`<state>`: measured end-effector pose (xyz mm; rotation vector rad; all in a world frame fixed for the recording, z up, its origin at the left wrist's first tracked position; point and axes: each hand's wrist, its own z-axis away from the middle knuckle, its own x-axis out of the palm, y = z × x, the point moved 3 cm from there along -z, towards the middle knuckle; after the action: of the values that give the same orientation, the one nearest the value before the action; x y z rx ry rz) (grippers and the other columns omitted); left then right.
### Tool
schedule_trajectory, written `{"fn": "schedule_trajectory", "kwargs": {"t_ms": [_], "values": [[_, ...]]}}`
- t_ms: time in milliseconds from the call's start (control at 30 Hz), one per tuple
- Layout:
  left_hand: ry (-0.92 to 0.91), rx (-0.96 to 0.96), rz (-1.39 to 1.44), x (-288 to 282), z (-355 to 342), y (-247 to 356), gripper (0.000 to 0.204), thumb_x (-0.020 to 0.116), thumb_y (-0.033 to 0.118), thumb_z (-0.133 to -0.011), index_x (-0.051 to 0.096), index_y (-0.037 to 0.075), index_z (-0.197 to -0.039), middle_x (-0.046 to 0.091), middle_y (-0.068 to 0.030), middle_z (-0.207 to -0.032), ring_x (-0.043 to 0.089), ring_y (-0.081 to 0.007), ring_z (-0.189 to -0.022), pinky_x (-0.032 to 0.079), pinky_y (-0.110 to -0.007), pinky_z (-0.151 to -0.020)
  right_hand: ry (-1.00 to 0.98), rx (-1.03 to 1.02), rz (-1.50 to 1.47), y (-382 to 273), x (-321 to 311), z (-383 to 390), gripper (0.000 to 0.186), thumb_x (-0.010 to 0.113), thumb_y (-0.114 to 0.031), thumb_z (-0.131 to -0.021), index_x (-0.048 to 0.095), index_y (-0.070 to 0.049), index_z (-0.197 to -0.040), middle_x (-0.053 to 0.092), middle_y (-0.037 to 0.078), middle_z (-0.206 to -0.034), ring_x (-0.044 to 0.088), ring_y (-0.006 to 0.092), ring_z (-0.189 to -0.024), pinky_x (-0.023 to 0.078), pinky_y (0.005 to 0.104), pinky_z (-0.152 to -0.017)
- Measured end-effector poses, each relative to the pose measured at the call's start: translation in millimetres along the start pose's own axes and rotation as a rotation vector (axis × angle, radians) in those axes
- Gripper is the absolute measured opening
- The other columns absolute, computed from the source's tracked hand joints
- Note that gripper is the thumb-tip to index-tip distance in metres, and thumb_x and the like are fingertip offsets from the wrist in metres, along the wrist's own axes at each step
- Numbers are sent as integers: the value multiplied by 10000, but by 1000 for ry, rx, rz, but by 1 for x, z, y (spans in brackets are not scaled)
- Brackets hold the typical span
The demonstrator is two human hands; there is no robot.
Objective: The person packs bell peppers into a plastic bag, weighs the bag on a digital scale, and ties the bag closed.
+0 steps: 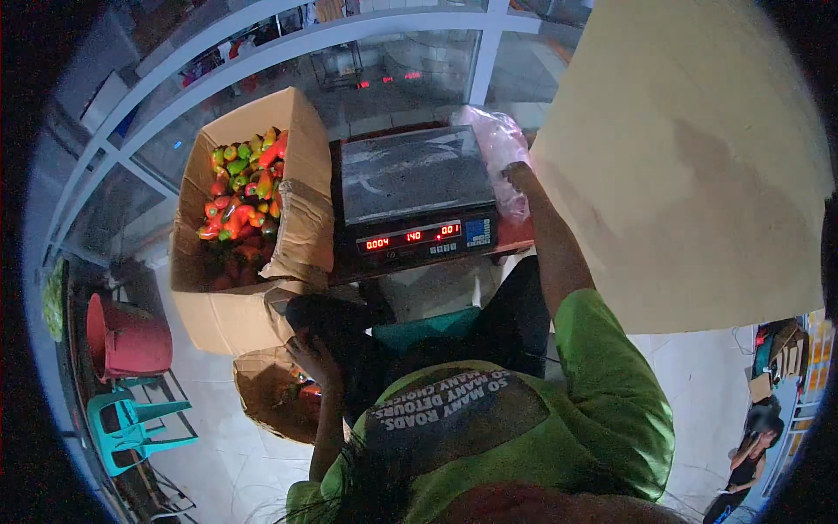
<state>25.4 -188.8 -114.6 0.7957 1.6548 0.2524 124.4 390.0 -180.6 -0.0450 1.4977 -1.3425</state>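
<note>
My right hand [522, 177] reaches forward to the right side of the digital scale [415, 175], its fingers closed on a clear pinkish plastic bag [497, 144]. The scale's dark, scuffed platform carries nothing, and red digits glow on its front panel. My left hand [314, 356] rests by my left knee with its fingers stretched out, holding nothing. Just below it is a round woven basket [253, 410] with a few peppers partly in view. Left of the scale, a large open cardboard box [305, 210] holds many red, green and orange peppers [244, 188].
At the left are a red bucket [144, 341] and a teal plastic stool [131, 428]. A large beige board [690, 175] rises on the right. Glass panels in a pale frame [489, 52] stand behind the scale. Another person [749, 463] is at the far lower right.
</note>
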Motion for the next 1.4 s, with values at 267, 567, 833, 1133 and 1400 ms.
{"fn": "schedule_trajectory", "kwargs": {"t_ms": [267,567,833,1133,1400], "values": [[64,-16,-168,33,6,-52,373,402,295,-801,418,-11,-1013,404,-238,-1020,337,-404,-989,219,-488,-880,434,-325,-434,-91,-107,-5,206,550,-252,-724,556,-61,-647,481,14,-516,408,98,-430,312,254,-391],[50,-25,-77,17,6,-42,384,420,277,-798,431,-17,-1045,398,-251,-1057,324,-413,-1032,252,-489,-860,791,-560,-433,-113,-122,63,136,499,-144,-752,557,-29,-709,538,40,-596,452,103,-522,351,244,-479],[-42,242,36,0,-1,-25,251,514,128,-706,514,56,-946,477,-151,-842,462,-329,-823,365,-433,-719,922,-305,377,52,-25,92,240,548,-192,-716,512,5,-847,547,127,-678,514,239,-639,404,355,-570],[-679,243,452,-40,-13,79,180,495,107,-770,522,46,-937,512,-82,-890,487,-204,-838,388,-323,-735,372,-233,-830,-144,-94,153,215,500,-259,-800,538,-52,-847,514,26,-593,435,93,-478,317,221,-409],[-447,273,1024,-15,-91,198,526,551,244,-774,319,12,-1186,431,-110,-1118,394,-208,-1052,266,-312,-924,-62,-329,-876,-247,-31,190,235,475,-255,-819,534,-38,-886,521,15,-649,466,82,-523,364,207,-438]]}}
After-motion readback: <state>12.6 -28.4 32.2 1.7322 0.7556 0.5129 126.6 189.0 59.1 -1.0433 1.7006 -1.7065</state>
